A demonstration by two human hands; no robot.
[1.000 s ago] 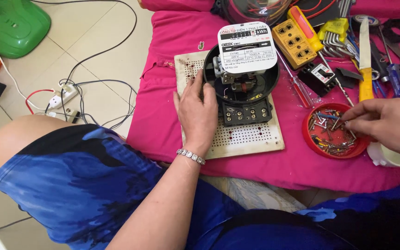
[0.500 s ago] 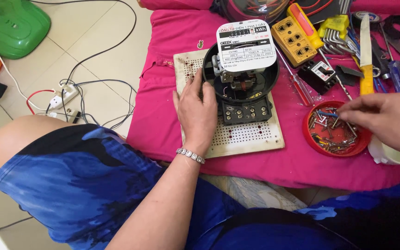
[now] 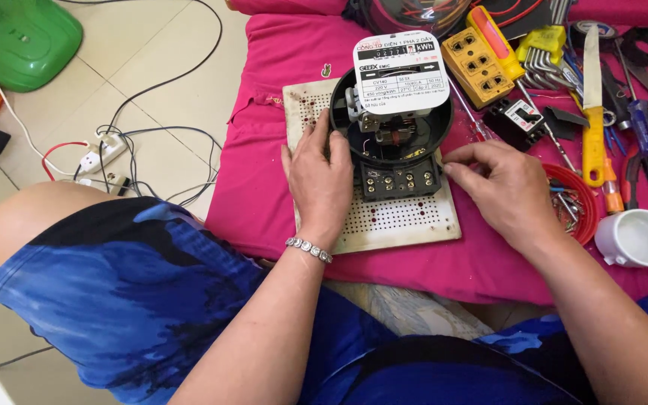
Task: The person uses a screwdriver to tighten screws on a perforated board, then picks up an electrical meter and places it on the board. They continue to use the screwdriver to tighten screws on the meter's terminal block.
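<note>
Pink cloth underlies the work. Something small, perhaps a screw, is pinched by the right hand at the meter, braced by the flat left hand on the pegboard. Its cover is off; terminals lie exposed.

Single head-worn view, looking steeply down and forward, close over the person's lap; pink cloth-covered work surface ahead, pale tiled floor at left.

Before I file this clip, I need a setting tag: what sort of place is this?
Probably a home floor used as a repair spot: a pink cloth spread over pale tiles, hand tools laid on it, and an opened electricity meter on a perforated board.
</note>
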